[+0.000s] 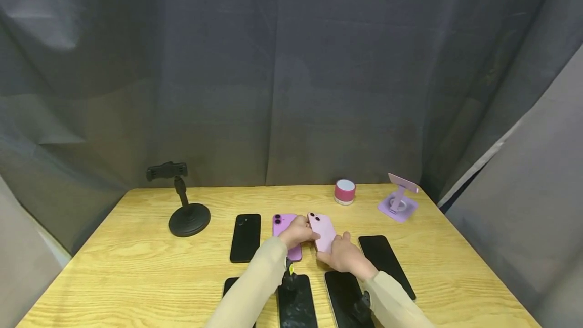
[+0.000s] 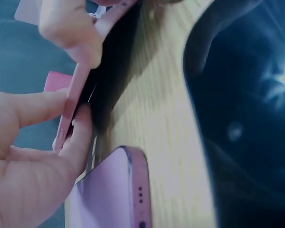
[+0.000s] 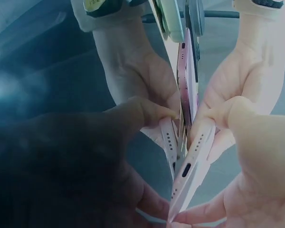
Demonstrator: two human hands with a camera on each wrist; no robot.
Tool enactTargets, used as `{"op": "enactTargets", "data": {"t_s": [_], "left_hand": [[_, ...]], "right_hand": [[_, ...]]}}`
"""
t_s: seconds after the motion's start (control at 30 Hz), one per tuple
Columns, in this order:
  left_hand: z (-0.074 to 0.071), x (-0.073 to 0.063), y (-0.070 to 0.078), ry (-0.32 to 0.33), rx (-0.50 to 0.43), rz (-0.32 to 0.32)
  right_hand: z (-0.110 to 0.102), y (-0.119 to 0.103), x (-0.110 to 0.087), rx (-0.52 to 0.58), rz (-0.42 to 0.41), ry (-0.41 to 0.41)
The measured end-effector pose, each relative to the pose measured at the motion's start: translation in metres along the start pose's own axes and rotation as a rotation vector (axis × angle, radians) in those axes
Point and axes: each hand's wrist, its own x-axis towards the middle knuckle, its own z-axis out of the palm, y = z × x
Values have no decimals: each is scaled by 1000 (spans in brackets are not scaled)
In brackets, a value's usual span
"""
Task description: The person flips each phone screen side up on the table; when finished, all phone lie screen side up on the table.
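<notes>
Just right of the purple phone (image 1: 283, 222), the pale pink phone (image 1: 322, 229) slants lengthwise from far-left to near-right between both hands: the left hand (image 1: 298, 232) pinches its left edge, the right hand (image 1: 344, 255) its near end.

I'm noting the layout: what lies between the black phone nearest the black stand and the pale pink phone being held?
In the head view, a purple phone lies there, partly hidden by the left hand.
</notes>
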Motion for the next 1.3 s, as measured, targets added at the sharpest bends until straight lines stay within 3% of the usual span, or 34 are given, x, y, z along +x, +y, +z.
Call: {"op": "enactTargets", "data": {"t_s": [0.2,0.33,0.57,0.73,1.03,1.3], "left_hand": [[0,-1,-2,-10,-115,-44],[0,0,0,1,-157,-1],[-1,3,0,-42,-235,112],[-2,-1,-5,-70,-254,130],[-8,-5,-14,-164,-372,127],[-11,-3,-13,-252,-509,107]], "right_hand": [[-3,4,-1,-5,-54,-21],[-4,7,-1,29,-78,17],[-2,14,1,271,-72,85],[3,20,7,391,-86,92],[-1,28,5,420,-134,22],[-4,34,2,536,-223,-73]]}}
